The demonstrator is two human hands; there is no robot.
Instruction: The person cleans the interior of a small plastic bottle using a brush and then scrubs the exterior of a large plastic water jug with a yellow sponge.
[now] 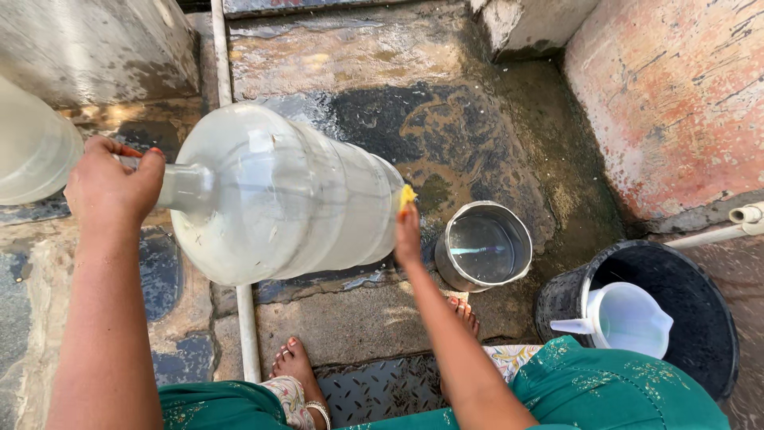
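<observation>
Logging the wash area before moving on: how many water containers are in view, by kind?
Large clear water jugs: 2, one held between left hand and right hand, one at the left edge
Steel pot: 1
Black bucket: 1
White plastic jug: 1, inside the bucket
Total: 5

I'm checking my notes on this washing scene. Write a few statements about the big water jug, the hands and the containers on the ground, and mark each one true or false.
1. The left hand grips the neck of the large clear jug. True.
2. The right hand presses a yellow scrubber against the jug's base end. True.
3. The jug stands upright on the ground. False: it is held on its side, off the ground.
4. The steel pot holds water. True.
5. The black bucket holds a red mug. False: a white plastic jug sits inside it.
</observation>
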